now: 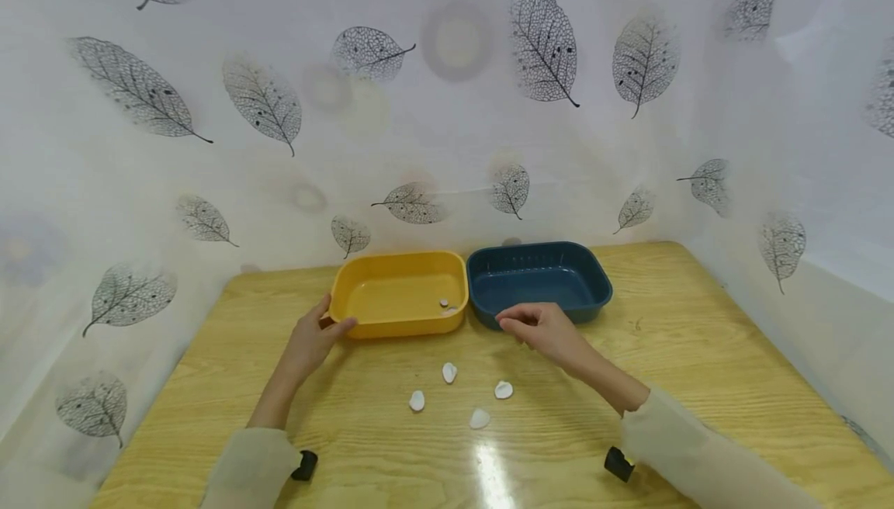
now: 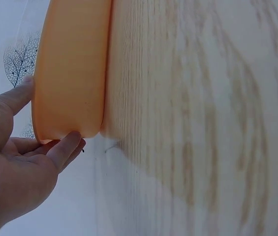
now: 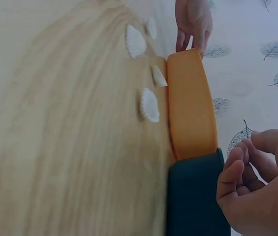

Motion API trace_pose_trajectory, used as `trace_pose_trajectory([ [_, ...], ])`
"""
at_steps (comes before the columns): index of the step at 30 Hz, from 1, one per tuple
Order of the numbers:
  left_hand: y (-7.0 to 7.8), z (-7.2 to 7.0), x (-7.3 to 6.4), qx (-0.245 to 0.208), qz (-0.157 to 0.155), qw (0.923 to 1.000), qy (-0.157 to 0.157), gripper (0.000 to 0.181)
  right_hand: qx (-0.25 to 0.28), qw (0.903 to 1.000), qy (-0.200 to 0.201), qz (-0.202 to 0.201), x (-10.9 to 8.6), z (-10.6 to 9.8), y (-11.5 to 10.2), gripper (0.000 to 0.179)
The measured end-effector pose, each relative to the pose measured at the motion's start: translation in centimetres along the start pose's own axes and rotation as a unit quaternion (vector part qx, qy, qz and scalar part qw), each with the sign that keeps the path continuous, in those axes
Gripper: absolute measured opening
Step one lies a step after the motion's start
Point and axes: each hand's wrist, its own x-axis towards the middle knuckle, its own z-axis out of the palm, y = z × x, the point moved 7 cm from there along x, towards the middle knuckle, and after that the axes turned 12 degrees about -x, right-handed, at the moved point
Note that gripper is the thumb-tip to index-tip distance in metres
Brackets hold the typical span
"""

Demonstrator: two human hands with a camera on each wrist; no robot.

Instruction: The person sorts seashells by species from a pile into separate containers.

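Observation:
My left hand [image 1: 310, 344] holds the front left corner of a yellow plastic basin [image 1: 401, 328]. In the left wrist view its thumb [image 2: 23, 93] lies along the rim and the other fingers reach around the end. Two small pieces, one of them a pinkish shell [image 1: 444, 302], lie inside the basin's right end. Over the front rim of a dark blue basin [image 1: 594, 309] hangs my right hand [image 1: 548, 330], fingers loosely curled; nothing shows between thumb and fingertips. Several white seashells [image 1: 504, 390] lie on the table in front of the basins.
Both basins stand side by side at the back of the wood-grain table [image 1: 698, 385]. Behind them hangs a white curtain [image 1: 447, 129] printed with leaves, which also runs along both sides. Black wrist devices [image 1: 618, 464] sit beneath my sleeves.

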Motion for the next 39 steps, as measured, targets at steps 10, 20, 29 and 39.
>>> trace_pose_trajectory([
  [10,0.0,0.1,0.0,-0.003,-0.003,1.0000,0.000,0.087,-0.016,0.9997,-0.016,0.004,-2.2,0.7,1.6,0.029],
  [20,0.0,0.1,-0.1,-0.002,-0.009,1.0000,-0.002,0.087,-0.006,0.9992,-0.029,-0.026,-3.2,2.4,2.3,0.024],
  [29,0.1,0.0,-0.1,-0.002,-0.004,1.0000,-0.005,0.088,-0.004,0.9974,-0.059,-0.043,-3.5,3.5,2.6,0.025],
  [39,0.0,0.0,-0.1,0.004,-0.006,1.0000,0.003,0.087,-0.030,0.9957,-0.064,-0.059,-3.8,4.1,2.3,0.027],
])
